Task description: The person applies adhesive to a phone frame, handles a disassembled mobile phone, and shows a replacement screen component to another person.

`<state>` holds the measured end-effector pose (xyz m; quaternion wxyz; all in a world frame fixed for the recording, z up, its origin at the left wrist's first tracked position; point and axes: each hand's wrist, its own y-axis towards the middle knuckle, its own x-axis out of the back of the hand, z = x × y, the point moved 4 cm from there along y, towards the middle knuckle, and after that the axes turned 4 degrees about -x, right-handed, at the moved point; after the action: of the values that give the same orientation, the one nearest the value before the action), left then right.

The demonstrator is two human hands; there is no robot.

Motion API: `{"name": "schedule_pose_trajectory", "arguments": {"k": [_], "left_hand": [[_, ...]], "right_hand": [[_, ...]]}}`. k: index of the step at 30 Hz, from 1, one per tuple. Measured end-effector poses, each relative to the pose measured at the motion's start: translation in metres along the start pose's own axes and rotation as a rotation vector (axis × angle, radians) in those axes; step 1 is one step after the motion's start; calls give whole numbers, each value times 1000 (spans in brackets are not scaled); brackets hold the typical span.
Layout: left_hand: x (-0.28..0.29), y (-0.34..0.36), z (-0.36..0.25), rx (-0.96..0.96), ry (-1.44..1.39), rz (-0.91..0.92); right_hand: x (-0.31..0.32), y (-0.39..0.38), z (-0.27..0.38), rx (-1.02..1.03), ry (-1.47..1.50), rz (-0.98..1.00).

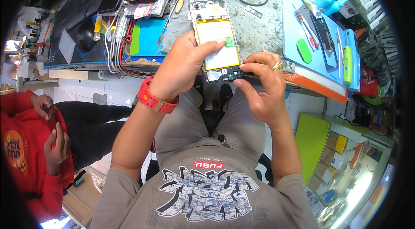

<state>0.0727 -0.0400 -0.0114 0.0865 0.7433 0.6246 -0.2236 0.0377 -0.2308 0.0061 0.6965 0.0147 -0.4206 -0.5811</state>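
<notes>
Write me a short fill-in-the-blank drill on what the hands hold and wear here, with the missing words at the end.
1. The left hand holds an opened phone, with its ____ lying across the battery.
2. The edges of that battery are coloured ____.
3. The ring on the right hand is ____ in colour.
4. The person's wristband is mainly ____.

Missing words: thumb; yellow; gold; red.

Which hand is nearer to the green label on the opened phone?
Left. The left hand holds the phone, its thumb tip beside the green label; the right hand is farther away, at the phone's lower right corner.
</notes>
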Motion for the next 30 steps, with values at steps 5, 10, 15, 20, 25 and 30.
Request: {"name": "schedule_pose_trajectory", "arguments": {"k": [5,10,15,20,25,30], "left_hand": [[1,0,2,-13,-31,-8],[-2,-2,3,-62,-24,-28],[-2,-3,2,-38,24,4],[-2,-2,3,-45,58,1],[-2,0,4,-68,136,-25],[-4,0,4,-84,183,-43]], "right_hand": [[-2,-1,0,-13,2,5],[-4,-7,0,3,16,-81],[-6,-9,-1,10,-27,-85],[-8,-12,-2,20,-83,-94],[-10,-15,-3,23,-87,-144],[-12,-16,-3,57,-140,-168]]}}
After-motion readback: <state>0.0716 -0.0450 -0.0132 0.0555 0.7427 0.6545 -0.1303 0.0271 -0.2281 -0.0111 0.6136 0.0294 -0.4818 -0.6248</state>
